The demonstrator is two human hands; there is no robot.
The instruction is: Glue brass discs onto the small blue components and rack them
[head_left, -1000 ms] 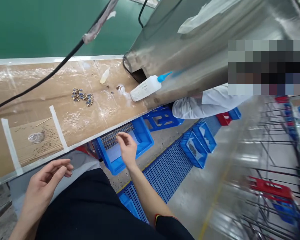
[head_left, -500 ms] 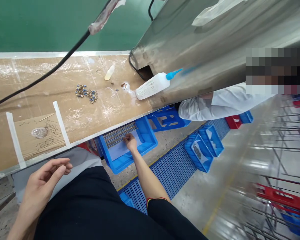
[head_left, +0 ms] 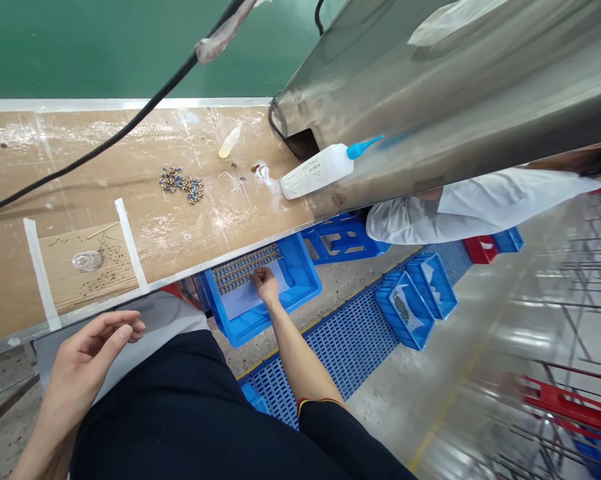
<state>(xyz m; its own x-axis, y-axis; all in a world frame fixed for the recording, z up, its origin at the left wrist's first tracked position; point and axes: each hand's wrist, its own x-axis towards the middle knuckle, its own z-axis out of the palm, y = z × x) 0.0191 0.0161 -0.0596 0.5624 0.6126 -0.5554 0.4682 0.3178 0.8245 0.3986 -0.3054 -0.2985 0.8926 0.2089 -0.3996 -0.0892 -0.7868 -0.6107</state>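
Note:
My right hand (head_left: 267,287) reaches into a blue plastic bin (head_left: 300,293) below the table edge. Its fingers are pinched together beside rows of small brass-and-blue metal parts (head_left: 240,270) on a white sheet (head_left: 235,302); what is between the fingertips is too small to make out. Over my lap, near the front of the table, hovers my left hand (head_left: 93,353), with half-curled fingers, the thumb apart and nothing seen in it. A loose pile of similar small parts (head_left: 180,184) lies on the table.
A large white bottle with blue nozzle (head_left: 317,172) and a small bottle (head_left: 230,141) lie on the brown-covered table (head_left: 170,247). Left is taped cardboard (head_left: 65,287) bearing a clear round thing (head_left: 87,261). A black cable (head_left: 125,127) crosses above. A co-worker's white sleeve (head_left: 420,217) shows beyond a metal housing (head_left: 430,113).
The whole view has shifted slightly, so the table and bins sit a little further right. My right hand stays over the bin, still pinched; my left hand hardly differs.

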